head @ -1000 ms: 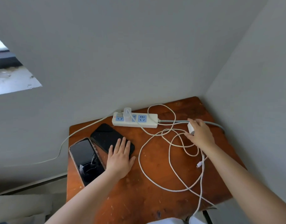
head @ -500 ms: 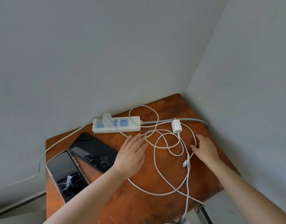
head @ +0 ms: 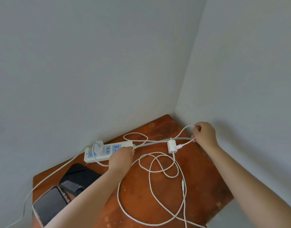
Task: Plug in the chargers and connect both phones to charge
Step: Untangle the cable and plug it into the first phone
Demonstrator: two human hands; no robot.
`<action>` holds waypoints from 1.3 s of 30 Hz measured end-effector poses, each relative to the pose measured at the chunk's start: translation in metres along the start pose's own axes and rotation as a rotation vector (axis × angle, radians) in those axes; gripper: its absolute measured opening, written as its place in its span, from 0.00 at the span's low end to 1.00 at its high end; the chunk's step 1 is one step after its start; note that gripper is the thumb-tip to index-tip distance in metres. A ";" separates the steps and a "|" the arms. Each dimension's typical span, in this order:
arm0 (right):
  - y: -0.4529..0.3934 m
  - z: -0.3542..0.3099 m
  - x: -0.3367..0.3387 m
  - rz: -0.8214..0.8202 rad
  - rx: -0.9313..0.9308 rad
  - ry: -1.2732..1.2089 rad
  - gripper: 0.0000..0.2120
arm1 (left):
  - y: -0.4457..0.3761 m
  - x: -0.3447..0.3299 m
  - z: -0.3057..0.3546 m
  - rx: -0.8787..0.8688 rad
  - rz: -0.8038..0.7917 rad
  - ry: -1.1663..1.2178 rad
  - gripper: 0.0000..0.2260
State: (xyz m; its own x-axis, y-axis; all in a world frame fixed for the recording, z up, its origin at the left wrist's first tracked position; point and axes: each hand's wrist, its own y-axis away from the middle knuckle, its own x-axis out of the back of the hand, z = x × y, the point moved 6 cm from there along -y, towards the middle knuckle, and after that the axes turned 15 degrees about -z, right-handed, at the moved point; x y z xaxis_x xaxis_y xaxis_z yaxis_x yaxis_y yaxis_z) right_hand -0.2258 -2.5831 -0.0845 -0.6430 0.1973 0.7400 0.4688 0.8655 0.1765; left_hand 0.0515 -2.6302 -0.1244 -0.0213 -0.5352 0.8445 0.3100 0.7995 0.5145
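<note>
A white power strip (head: 108, 153) lies along the back wall on the wooden table (head: 141, 203), with one white charger (head: 98, 146) plugged into it. A second white charger (head: 171, 146) lies loose on the table, a cable plugged into its side. My right hand (head: 205, 135) pinches a loop of that white cable (head: 182, 131) near the corner. My left hand (head: 121, 157) sits against the strip's near edge with its fingers curled; what they hold is hidden. A black phone (head: 80, 176) and a second phone (head: 50, 205) lie at the left. A free cable plug (head: 183, 185) lies on the table.
Two grey walls meet at the table's far corner. Long white cables (head: 151, 186) loop and cross over the middle of the table. The strip's grey cord (head: 154, 141) runs right toward the wall, and a thin white lead (head: 47, 176) trails off the left edge.
My left hand left the phones and moved up to the power strip. My right hand let go of the loose charger, then reached to the far corner and pinched the cable.
</note>
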 end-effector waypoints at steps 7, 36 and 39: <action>0.002 -0.041 0.023 0.120 0.111 -0.256 0.09 | 0.007 0.027 -0.003 -0.041 0.143 0.073 0.16; 0.039 -0.002 -0.079 -0.224 -0.048 0.613 0.20 | -0.012 -0.046 0.041 -0.254 -0.077 -0.204 0.23; 0.062 0.010 -0.075 -0.372 -0.010 0.662 0.22 | -0.015 -0.054 0.046 -0.260 -0.119 -0.241 0.24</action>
State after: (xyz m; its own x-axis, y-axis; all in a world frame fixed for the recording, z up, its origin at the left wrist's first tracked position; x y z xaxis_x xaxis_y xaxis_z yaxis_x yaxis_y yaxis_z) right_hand -0.1551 -2.5399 -0.1356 -0.2635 -0.4265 0.8652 0.2996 0.8164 0.4937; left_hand 0.0047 -2.6007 -0.1704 -0.2855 -0.5160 0.8076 0.5221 0.6229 0.5826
